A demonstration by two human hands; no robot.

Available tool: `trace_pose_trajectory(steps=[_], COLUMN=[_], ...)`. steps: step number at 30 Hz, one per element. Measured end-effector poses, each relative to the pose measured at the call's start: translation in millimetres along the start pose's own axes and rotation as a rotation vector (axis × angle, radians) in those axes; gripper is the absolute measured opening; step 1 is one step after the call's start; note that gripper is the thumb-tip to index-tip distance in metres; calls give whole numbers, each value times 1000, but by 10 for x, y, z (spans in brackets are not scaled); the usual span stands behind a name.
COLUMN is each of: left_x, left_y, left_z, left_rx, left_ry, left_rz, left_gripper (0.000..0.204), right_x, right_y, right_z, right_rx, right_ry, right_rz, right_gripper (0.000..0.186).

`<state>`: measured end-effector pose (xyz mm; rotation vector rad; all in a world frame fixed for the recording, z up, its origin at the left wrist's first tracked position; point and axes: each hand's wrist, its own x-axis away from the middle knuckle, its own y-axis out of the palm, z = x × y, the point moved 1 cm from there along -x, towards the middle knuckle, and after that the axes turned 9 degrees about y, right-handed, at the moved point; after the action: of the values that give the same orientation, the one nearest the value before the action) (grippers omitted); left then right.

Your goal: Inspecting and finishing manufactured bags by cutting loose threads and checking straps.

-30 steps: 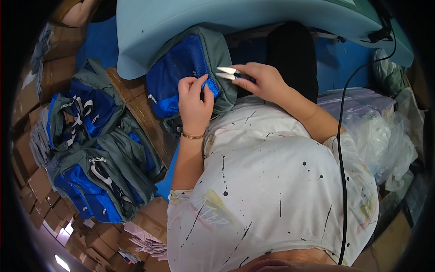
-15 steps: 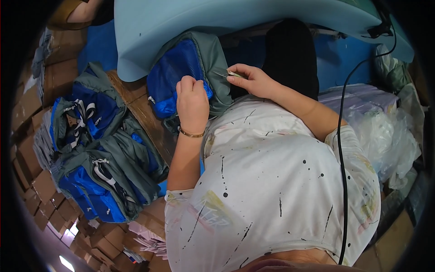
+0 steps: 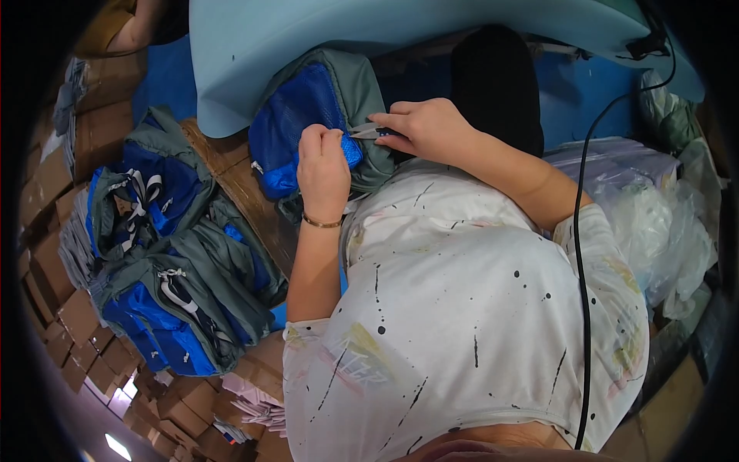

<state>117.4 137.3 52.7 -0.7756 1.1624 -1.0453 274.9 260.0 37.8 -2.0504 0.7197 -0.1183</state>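
A blue and grey-green backpack rests in front of me by the table edge. My left hand is closed in a pinch at its bright blue part, and the bit of fabric or thread between the fingertips is too small to make out. From the other side my right hand grips a pair of thread snips. Their pointed blades reach over the bag to just beside the left fingertips.
A light blue table curves along the far side. Several similar bags lie piled at left. Cardboard boxes fill the far left. Clear plastic bags lie at right, and a black cable hangs across my right side. Another person's arm shows at top left.
My right hand has brought the snips leftward and slightly down, up to the left fingertips, their blades now showing plainly. The left hand has shifted only slightly and stays pinched at the backpack.
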Motion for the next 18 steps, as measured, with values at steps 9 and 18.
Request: trace_pose_trajectory(steps=[9,18], left_x=[26,29], left_y=[19,6], left_z=[4,-16], left_rx=[6,72], left_ry=[0,-23], left_rz=[14,86], left_gripper=[11,11], right_x=[-42,-39], right_y=[55,-29], right_z=[-30,-16], right_rx=[53,75], right_ry=[-34,-40], right_rz=[-25,-8], right_gripper=[30,29])
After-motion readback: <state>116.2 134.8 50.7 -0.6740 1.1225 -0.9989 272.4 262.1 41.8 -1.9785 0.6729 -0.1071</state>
